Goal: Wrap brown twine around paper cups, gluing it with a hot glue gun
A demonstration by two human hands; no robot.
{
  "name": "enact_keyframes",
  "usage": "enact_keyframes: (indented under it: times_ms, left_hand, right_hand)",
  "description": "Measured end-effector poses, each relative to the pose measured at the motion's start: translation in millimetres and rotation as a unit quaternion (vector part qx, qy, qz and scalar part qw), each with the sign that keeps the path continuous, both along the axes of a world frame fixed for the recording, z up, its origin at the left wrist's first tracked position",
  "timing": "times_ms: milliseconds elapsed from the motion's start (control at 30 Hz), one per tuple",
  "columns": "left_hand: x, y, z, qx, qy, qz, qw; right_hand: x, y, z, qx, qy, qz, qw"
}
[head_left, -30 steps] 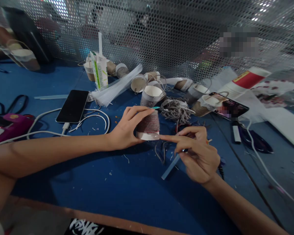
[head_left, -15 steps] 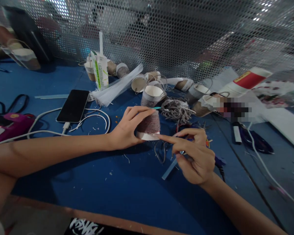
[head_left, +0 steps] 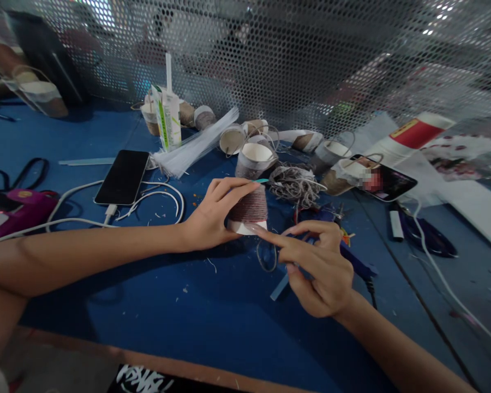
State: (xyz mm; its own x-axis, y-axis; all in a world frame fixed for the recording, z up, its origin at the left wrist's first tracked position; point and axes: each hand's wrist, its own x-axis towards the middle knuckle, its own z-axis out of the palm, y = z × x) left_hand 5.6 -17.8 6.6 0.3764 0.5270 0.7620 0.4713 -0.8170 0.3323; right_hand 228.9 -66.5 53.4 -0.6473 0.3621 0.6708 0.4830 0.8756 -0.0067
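My left hand [head_left: 213, 215] is wrapped round an upturned paper cup [head_left: 249, 212] that is bound with brown-grey string and stands on the blue table [head_left: 213, 322]. The fingers rest on its top, the thumb by its white rim. My right hand [head_left: 317, 267] points its index finger at the cup's lower rim and touches it, while its other fingers curl over a dark glue gun [head_left: 352, 262]. A loose loop of string [head_left: 265, 257] lies just below the cup.
A tangle of string [head_left: 295, 184] and several wrapped paper cups [head_left: 253, 158] sit behind. A black phone [head_left: 123, 177] with white cable lies left, a carton [head_left: 168, 117] beyond it. Another phone [head_left: 387, 182] lies right. A perforated metal screen [head_left: 270, 60] closes the back.
My right hand has slid left and a little down, its index finger moving along the cup's lower rim. My left hand and the cup have stayed still.
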Motion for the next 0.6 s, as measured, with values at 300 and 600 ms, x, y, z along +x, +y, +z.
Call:
enact_keyframes:
  times_ms: [300,600]
  left_hand:
    - [-0.2,-0.8,1.2,0.012,0.006,0.005,1.000]
    - [0.6,-0.4,-0.8,0.013,-0.078,-0.031,0.996]
  right_hand:
    - [3.7,-1.5,-1.7,0.069,0.012,0.025,0.997]
    - [9.3,13.0,-8.3,-0.099,0.156,0.025,0.982]
